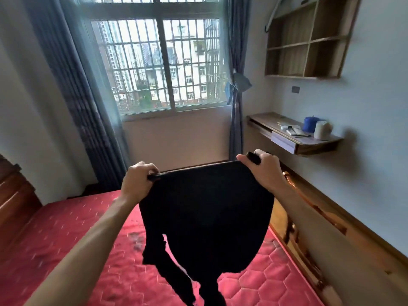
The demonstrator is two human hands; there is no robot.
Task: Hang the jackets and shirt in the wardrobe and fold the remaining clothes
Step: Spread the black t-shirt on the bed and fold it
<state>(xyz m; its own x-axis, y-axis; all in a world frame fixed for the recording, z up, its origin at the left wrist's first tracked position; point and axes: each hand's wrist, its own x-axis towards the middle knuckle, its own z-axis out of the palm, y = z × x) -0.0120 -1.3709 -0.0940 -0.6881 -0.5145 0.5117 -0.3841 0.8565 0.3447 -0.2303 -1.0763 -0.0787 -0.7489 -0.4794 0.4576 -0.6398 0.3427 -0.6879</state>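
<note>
A black garment hangs in the air in front of me, stretched along its top edge between both hands. My left hand grips the top left corner and my right hand grips the top right corner. Its lower part dangles in loose strips above the red quilted mattress. The cloth is too dark to tell which kind of garment it is. No wardrobe, hangers or other clothes are in view.
The bed has a wooden headboard at left and a wooden side rail at right. A wall-mounted desk with small items, an open wall shelf, a barred window and curtains stand beyond.
</note>
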